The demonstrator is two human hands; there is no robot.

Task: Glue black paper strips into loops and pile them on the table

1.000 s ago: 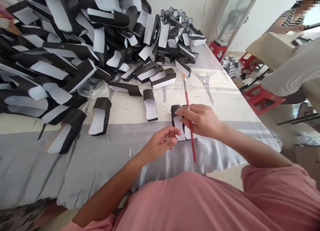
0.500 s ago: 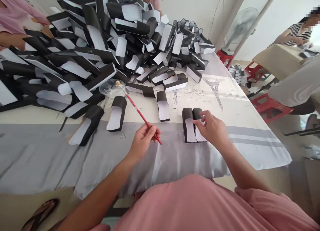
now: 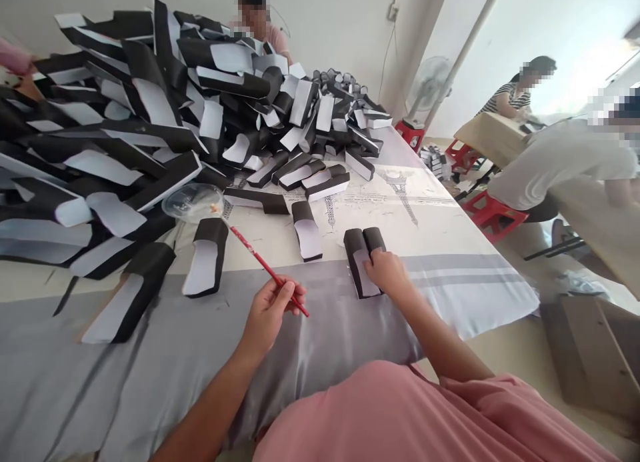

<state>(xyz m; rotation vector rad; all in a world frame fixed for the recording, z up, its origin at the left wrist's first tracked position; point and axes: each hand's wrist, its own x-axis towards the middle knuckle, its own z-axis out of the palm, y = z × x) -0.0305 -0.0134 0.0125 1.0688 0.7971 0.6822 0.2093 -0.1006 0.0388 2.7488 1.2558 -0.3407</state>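
My left hand [image 3: 273, 309] is closed around a thin red stick [image 3: 257, 260] that looks like a brush handle. The stick's far end reaches the rim of a clear plastic bowl [image 3: 187, 203], where a small orange-white clump shows. My right hand [image 3: 387, 272] is closed over the right one of two black-and-white folded pieces lying side by side, its fingers curled and partly hiding it. The left piece of this pair [image 3: 361, 269] lies flat against it, near my thumb. Single pieces of the same kind [image 3: 307, 232] lie between my hands and farther left [image 3: 205, 259].
A large heap of black-and-white pieces [image 3: 150, 102] covers the left and back of the cloth-covered table [image 3: 450, 282]. One person [image 3: 265, 39] is behind the heap; others work at tables on the right. Red stools [image 3: 493, 215] and a fan [image 3: 433, 82] stand beyond the right edge.
My right hand has come down and closed over the right piece of the pair. My left hand still holds the red stick. The view has swung to the right.
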